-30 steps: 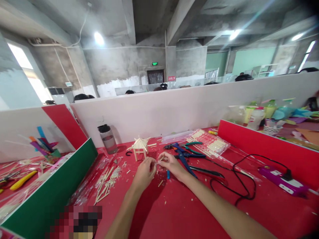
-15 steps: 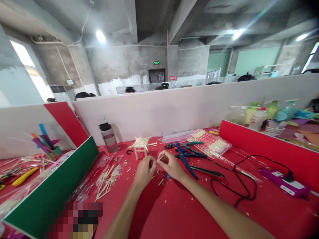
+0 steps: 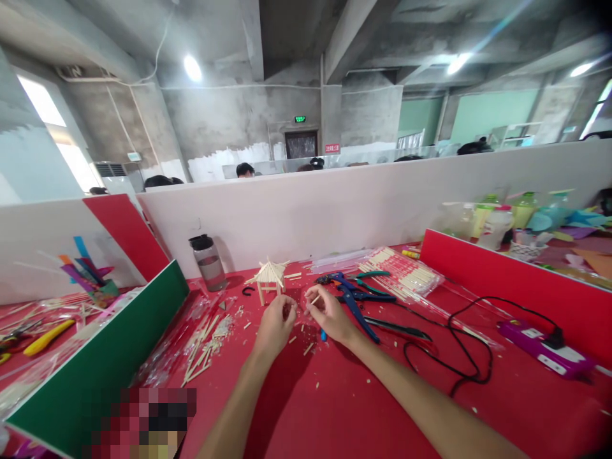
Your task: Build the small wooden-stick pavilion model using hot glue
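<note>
My left hand (image 3: 277,323) is curled in a pinch in front of a small pavilion model (image 3: 270,274) built of pale wooden sticks. What its fingertips hold, if anything, is too small to make out. A short way to the right, my right hand (image 3: 329,313) pinches a short wooden stick (image 3: 315,299) between thumb and fingers. The two hands are a little apart, over the red table (image 3: 306,408). Beside my right hand lie blue-handled pliers (image 3: 356,309). Stick offcuts (image 3: 308,349) are scattered below the hands.
Loose sticks (image 3: 203,350) and plastic wrap lie left, by a green divider (image 3: 105,357). A water bottle (image 3: 209,262) stands at the back. Packed sticks (image 3: 401,274), a glue gun (image 3: 396,329), a black cable (image 3: 478,363) and a purple power strip (image 3: 545,350) are on the right.
My hands have moved slightly apart; their fingertips were almost touching before. The short stick in my right hand shows more clearly now. The pavilion model has stayed in place.
</note>
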A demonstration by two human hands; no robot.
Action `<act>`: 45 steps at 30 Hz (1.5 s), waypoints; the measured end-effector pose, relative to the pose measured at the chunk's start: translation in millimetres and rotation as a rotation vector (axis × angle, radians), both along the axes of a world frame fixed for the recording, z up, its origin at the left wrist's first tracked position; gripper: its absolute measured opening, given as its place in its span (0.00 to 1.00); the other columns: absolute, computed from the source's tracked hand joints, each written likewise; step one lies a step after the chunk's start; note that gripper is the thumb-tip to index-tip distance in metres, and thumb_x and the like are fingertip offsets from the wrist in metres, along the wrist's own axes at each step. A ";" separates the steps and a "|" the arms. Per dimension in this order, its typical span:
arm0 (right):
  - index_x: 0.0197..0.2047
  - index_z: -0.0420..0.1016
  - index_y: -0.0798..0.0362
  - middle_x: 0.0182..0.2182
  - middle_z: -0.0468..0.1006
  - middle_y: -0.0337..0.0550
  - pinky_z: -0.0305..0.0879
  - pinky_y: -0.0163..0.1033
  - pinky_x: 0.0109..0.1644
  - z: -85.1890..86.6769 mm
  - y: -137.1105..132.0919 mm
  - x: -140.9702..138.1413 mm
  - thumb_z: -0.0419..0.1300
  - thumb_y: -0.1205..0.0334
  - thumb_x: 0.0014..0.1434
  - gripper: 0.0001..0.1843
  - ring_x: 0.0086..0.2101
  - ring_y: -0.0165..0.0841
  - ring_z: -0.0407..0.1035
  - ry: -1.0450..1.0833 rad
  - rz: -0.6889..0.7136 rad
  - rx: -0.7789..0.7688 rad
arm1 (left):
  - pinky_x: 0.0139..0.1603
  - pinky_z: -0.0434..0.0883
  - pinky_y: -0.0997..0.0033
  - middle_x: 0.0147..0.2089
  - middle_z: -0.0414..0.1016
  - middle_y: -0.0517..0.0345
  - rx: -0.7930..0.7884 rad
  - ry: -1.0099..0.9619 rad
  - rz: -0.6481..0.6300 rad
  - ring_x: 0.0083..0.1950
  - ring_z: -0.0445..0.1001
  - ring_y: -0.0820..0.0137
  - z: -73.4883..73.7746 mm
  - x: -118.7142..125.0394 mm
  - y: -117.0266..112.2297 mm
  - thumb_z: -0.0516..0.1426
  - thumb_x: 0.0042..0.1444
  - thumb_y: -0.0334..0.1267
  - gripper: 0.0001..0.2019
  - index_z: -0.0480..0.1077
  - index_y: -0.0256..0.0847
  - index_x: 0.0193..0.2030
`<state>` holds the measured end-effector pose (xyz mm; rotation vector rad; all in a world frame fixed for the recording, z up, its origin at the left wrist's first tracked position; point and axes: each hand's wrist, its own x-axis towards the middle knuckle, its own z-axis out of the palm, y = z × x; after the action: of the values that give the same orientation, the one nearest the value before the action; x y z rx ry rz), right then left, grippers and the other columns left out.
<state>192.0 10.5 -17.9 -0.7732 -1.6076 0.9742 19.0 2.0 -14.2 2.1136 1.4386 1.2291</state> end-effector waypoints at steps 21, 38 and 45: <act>0.58 0.58 0.44 0.32 0.73 0.37 0.72 0.45 0.38 -12.2 10.7 -1.4 0.57 0.62 0.56 0.26 0.30 0.34 0.73 0.155 0.128 -0.141 | 0.43 0.69 0.72 0.38 0.80 0.56 -0.025 -0.054 -0.043 0.39 0.77 0.68 -0.2 -5.5 0.6 0.54 0.57 0.29 0.08 0.74 0.42 0.39; 0.50 0.64 0.47 0.33 0.74 0.36 0.71 0.38 0.34 -17.1 16.1 0.6 0.67 0.58 0.50 0.25 0.30 0.32 0.73 0.200 0.167 -0.263 | 0.46 0.72 0.67 0.42 0.80 0.52 -0.073 -0.155 -0.190 0.42 0.77 0.67 -4.1 2.1 1.6 0.58 0.55 0.30 0.12 0.76 0.40 0.46; 0.40 0.70 0.50 0.31 0.77 0.38 0.68 0.37 0.35 -8.9 12.8 1.9 0.70 0.55 0.48 0.19 0.31 0.32 0.73 0.175 0.142 -0.280 | 0.43 0.72 0.69 0.38 0.79 0.54 -0.022 -0.147 -0.165 0.38 0.76 0.68 -2.7 2.7 -0.1 0.59 0.54 0.30 0.11 0.77 0.40 0.45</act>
<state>193.9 23.3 -26.7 -0.7450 -1.4052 1.3523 21.7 2.0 -17.0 2.0353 1.1860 1.2693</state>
